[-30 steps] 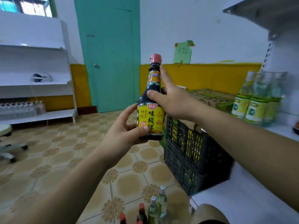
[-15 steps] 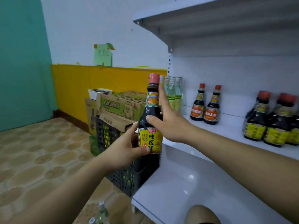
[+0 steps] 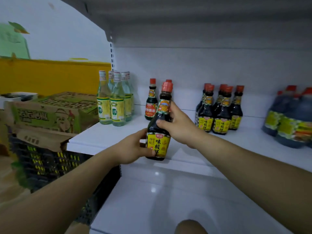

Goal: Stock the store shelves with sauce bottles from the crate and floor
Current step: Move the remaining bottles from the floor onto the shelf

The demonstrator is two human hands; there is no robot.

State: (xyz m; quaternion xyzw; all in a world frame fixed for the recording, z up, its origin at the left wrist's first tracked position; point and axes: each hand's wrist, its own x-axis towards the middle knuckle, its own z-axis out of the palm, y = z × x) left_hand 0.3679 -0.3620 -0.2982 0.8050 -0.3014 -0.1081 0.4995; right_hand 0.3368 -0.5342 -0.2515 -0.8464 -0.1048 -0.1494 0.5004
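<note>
Just behind held bottle [image 3: 158, 144], red-label bottles [image 3: 150, 107], jugs [image 3: 287, 122]

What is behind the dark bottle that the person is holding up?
Two red-labelled sauce bottles stand on the shelf. One shows nearly whole; the held bottle covers the other except its red cap.

The soy sauce bottle [image 3: 158, 142] reads 味极鲜 on its yellow label, 厨邦 on the red tag above, and 180 on its neck label. Behind it, a smaller bottle [image 3: 150, 107] reads 厨邦酱油. To its right, the shelved bottles [image 3: 221, 122] read 味极鲜.
</note>
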